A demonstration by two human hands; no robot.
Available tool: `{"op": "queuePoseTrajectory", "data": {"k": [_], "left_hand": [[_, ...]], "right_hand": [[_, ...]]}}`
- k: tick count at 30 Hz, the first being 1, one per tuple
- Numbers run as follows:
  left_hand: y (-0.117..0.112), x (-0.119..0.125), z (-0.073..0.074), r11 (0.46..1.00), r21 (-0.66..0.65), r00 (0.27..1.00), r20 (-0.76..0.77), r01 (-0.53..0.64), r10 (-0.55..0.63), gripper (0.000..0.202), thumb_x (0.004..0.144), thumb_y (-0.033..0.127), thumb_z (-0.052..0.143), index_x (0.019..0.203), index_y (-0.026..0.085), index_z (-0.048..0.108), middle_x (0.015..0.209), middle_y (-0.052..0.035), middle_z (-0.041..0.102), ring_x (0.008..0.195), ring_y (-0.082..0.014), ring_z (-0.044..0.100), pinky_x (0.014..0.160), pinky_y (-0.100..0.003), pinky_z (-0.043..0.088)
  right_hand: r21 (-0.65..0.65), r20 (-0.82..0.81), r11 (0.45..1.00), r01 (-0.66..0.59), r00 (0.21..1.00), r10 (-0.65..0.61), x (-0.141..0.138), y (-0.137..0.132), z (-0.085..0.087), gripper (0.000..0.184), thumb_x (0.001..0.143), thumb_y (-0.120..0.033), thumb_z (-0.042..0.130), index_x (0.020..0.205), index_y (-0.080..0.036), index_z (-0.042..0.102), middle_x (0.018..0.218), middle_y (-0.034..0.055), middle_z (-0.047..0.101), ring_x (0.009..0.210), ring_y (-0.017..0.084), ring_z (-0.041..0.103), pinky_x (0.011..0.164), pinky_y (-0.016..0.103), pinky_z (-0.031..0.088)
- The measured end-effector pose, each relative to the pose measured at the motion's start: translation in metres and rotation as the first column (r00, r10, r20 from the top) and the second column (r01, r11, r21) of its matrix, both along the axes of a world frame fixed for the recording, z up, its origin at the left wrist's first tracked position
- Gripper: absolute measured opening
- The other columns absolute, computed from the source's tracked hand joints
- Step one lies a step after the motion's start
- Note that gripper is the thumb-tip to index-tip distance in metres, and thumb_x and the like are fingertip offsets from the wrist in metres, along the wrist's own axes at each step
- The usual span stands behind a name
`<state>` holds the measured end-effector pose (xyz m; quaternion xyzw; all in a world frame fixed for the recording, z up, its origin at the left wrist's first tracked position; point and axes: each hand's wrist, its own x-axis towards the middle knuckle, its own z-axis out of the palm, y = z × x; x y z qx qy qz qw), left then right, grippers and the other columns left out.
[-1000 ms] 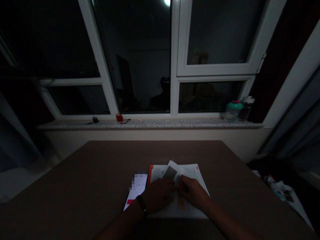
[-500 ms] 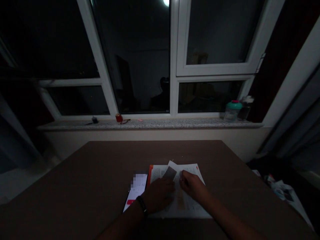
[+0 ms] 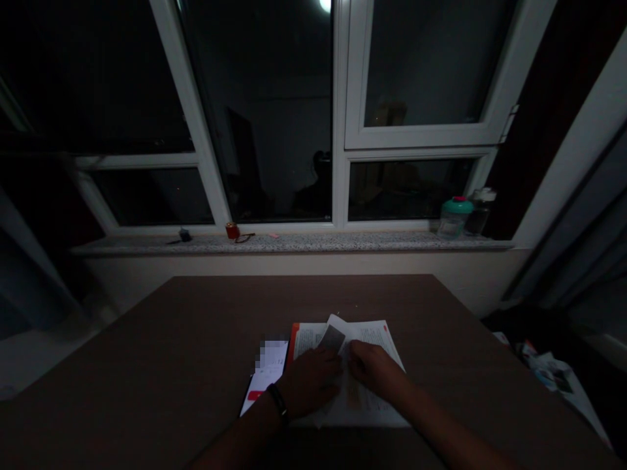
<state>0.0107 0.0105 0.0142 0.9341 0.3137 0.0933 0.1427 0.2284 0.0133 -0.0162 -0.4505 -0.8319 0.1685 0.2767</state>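
Observation:
A printed booklet [image 3: 375, 331] with an orange left edge lies on the table, with a loose white sheet [image 3: 337, 321] across it. My left hand [image 3: 311, 382], wearing a dark wristband, rests flat on the paper, fingers stretched toward the right. Just beyond those fingertips shows a small grey rectangular piece [image 3: 333, 338], partly covered by the hand. To its right, my right hand [image 3: 375, 369] is closed over the sheet, thumb side toward the left hand. Whatever its fingers pinch is hidden in the dim light.
A lit phone [image 3: 269, 375] lies left of the booklet on the brown table [image 3: 220, 326]. Along the stone windowsill [image 3: 313, 242] stand a teal-lidded bottle [image 3: 453, 219], a clear bottle [image 3: 480, 212], a small red jar [image 3: 232, 230] and a dark little object [image 3: 185, 235].
My right hand has shifted slightly to the left and turned a little, closer to the grey piece. My left hand stays in place on the paper.

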Motion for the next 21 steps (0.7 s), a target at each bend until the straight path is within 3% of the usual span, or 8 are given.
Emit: {"op": "queuePoseTrajectory", "data": {"k": [10,16,21], "left_hand": [[-0.002,0.000,0.000,0.999,0.031,1.000,-0.016,0.009,-0.008,0.035,0.083,0.019,0.067,0.116,0.024,0.056,0.145,-0.0058,0.045,0.133,-0.0281,0.039,0.108,-0.044,0.032],[-0.002,0.001,-0.003,0.998,0.055,0.999,0.004,0.040,-0.040,0.050,0.086,0.024,0.067,0.132,0.023,0.048,0.141,-0.0074,0.048,0.131,-0.0278,0.042,0.108,-0.044,0.033],[-0.004,0.003,0.004,0.997,0.064,0.999,-0.020,0.045,-0.044,0.040,0.092,0.032,0.064,0.130,0.027,0.052,0.133,-0.0062,0.054,0.121,-0.0288,0.048,0.100,-0.044,0.039]], "right_hand": [[-0.011,-0.136,0.995,0.095,0.986,-0.096,0.014,0.010,-0.014,0.012,0.084,-0.017,0.052,0.077,-0.023,0.043,0.069,-0.0040,0.054,0.063,0.013,0.054,0.058,0.021,0.035],[-0.008,-0.164,0.992,0.126,0.978,-0.126,0.017,0.012,-0.016,0.015,0.084,-0.019,0.054,0.076,-0.022,0.042,0.067,-0.0049,0.052,0.061,0.013,0.051,0.057,0.021,0.033],[-0.011,-0.204,0.987,0.163,0.965,-0.161,0.019,0.011,-0.011,0.016,0.086,-0.022,0.053,0.074,-0.023,0.042,0.066,-0.0043,0.051,0.060,0.013,0.049,0.056,0.021,0.034]]}}
